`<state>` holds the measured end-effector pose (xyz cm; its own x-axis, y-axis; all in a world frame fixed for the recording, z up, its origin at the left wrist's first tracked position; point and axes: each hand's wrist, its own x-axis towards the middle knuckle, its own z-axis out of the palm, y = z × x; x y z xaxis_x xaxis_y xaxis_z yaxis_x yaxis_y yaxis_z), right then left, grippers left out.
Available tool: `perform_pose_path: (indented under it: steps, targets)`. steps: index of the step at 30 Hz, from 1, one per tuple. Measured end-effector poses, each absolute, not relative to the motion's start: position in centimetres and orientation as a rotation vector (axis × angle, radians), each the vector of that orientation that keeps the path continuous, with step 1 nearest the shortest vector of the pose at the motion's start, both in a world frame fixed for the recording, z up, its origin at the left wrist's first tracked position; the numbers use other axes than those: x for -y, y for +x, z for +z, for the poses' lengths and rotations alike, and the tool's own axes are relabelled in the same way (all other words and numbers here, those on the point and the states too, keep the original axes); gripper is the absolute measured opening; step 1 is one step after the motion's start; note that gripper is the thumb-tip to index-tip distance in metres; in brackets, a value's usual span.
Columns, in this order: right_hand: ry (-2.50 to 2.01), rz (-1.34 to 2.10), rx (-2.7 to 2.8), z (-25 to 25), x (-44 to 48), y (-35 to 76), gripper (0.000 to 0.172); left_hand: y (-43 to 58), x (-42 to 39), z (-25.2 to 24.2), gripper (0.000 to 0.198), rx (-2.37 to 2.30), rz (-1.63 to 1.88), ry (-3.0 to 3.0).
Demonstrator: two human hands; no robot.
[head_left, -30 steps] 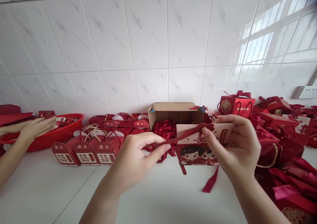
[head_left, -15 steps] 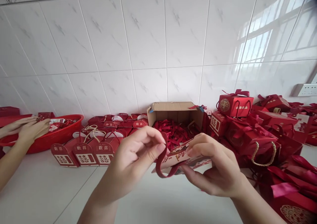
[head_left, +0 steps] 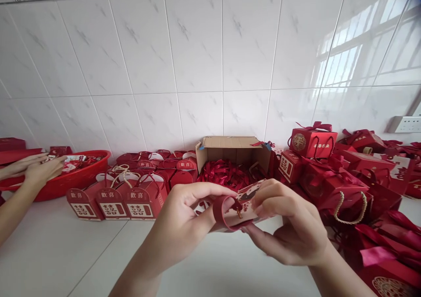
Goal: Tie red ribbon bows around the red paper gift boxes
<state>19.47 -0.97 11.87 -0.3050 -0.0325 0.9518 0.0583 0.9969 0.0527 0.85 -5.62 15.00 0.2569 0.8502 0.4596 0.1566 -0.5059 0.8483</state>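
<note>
Between my hands is a small printed paper gift box (head_left: 245,210), cream and red, tilted and partly covered by my fingers. My right hand (head_left: 289,222) is closed on its right side, thumb below and fingers on top. A dark red ribbon (head_left: 218,213) curves in a loop at the box's left end. My left hand (head_left: 187,227) pinches this ribbon at the box's edge; the fingertips are partly hidden behind the loop. Just beyond, a cardboard carton (head_left: 230,143) lies with its opening toward me, full of red ribbons (head_left: 223,174).
Red boxes with double-happiness labels (head_left: 112,203) stand in rows at left. A red basin (head_left: 82,174) of small packets is farther left, with another person's hands (head_left: 39,170) over it. Finished-looking red gift boxes (head_left: 335,183) pile up at right. A tiled wall (head_left: 197,47) closes the back.
My left hand has brought the ribbon's end rightward against the box, so the hanging curve is now a tighter loop. My right hand still holds the box.
</note>
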Motion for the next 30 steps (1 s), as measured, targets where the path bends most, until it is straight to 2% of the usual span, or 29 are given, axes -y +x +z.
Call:
perform_pose_path:
  steps: [9,17,26,30]
  targets:
    - [-0.029,-0.089,1.875,11.8,0.8,19.4,0.031,0.7,5.8,15.2,0.013,-0.933,1.315,1.941]
    - [-0.039,-0.064,1.841,11.5,0.9,19.3,0.028,0.4,6.6,15.4,0.023,-0.835,1.247,2.111]
    - [0.076,-0.256,1.816,11.7,0.6,20.3,0.026,0.2,6.8,15.1,0.019,-0.755,1.142,2.085]
    - [0.084,-0.249,1.745,11.3,0.4,20.3,0.029,0.3,6.4,14.7,0.03,-0.682,1.212,2.205]
